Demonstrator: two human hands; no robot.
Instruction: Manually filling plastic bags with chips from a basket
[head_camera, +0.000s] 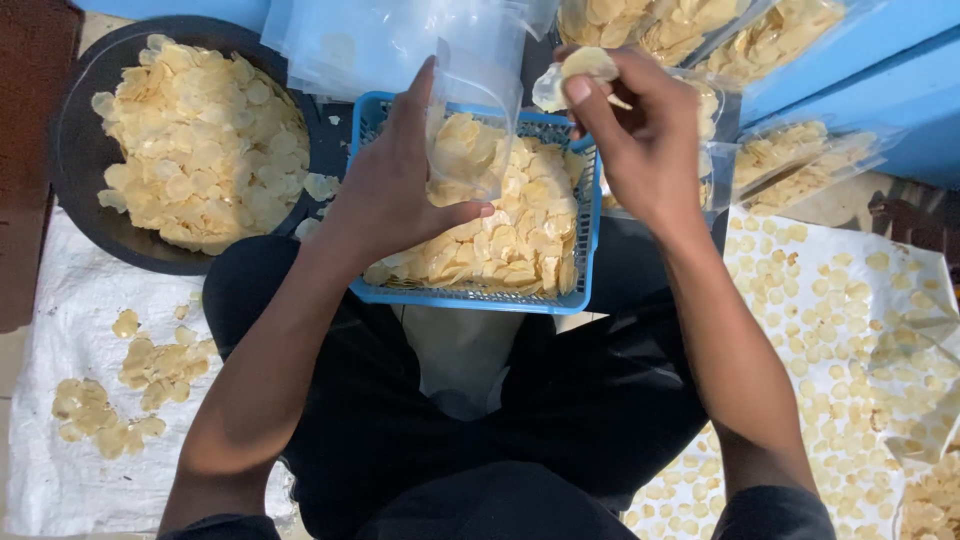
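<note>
Watching from afar, I see the dark pan (75, 150) heaped with chips, then the blue basket (585, 255); my left hand (395, 195) clamps the clear bag (475, 120) above it, my right hand (640, 135) pinches chips (585, 65). A slack bag mouth could spill them. Filled clear packets (790, 160) lie top right.

The small bag (470, 120) pinched in the left hand (400, 195) is clear, glossy plastic film, creased and catching the light. The chips (575, 70) in the right hand (640, 140) look thin, dry and matt — pale yellow with a slightly rough face. The basket (480, 298) is moulded blue plastic with a mesh wall, smooth and faintly shiny. The round basin (75, 150) is dark and matt. The sheet (70, 330) on the floor is white woven sacking — coarse and dull. The filled bags (800, 160) are of the same glossy clear film.
</note>
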